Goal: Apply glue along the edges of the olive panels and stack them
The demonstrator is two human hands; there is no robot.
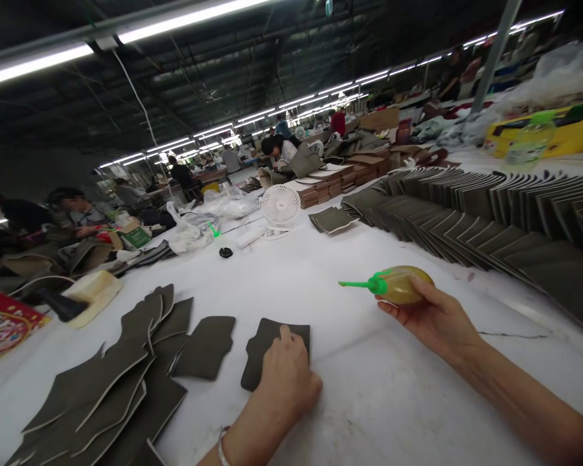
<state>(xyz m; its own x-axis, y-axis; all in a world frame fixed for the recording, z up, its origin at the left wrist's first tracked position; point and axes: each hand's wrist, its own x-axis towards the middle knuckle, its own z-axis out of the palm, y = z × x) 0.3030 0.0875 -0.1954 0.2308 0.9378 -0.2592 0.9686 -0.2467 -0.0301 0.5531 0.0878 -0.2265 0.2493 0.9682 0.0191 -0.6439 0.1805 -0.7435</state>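
My right hand [437,317] is wrapped round a yellow glue bottle [403,283] with a green nozzle that points left above the white table [320,272]. My left hand [286,378] rests knuckles-up with curled fingers on a dark grey cut piece [267,340] lying flat on the table. To the left of it lies another grey piece [206,346], and beyond that a fanned spread of several similar pieces [121,388].
A long overlapped row of grey pieces [490,213] runs along the right side. A small white fan [280,206], plastic bags [189,233] and a black cap [226,252] lie further back. A pale block with a black tool [85,294] sits left. Other people work at distant tables.
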